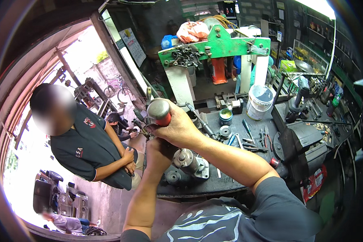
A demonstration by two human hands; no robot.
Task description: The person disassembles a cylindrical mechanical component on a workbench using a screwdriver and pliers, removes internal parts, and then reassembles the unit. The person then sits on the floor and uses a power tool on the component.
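Note:
My right hand (pixel 177 128) is closed around a red handle (pixel 163 119) capped by a rounded silver end (pixel 159 108), raised above the near left of the bench. The rest of this tool is hidden, so its kind is unclear. Just below, my left hand (pixel 160 150) is closed in shadow; whatever it grips is hidden. A starter motor (pixel 185 159) stands upright on the bench beside my left hand, its metal mounting flange (pixel 204 169) to the right. Next to it sits a dark round part (pixel 173 176).
A person (pixel 88 141) stands close on the left, hands together. Across the bench (pixel 226 183) lie pliers (pixel 267 137), a screwdriver (pixel 246 126) and a pulley (pixel 226 132). A white bucket (pixel 259 107), vise (pixel 300 137) and green press frame (pixel 238 47) stand farther back or right.

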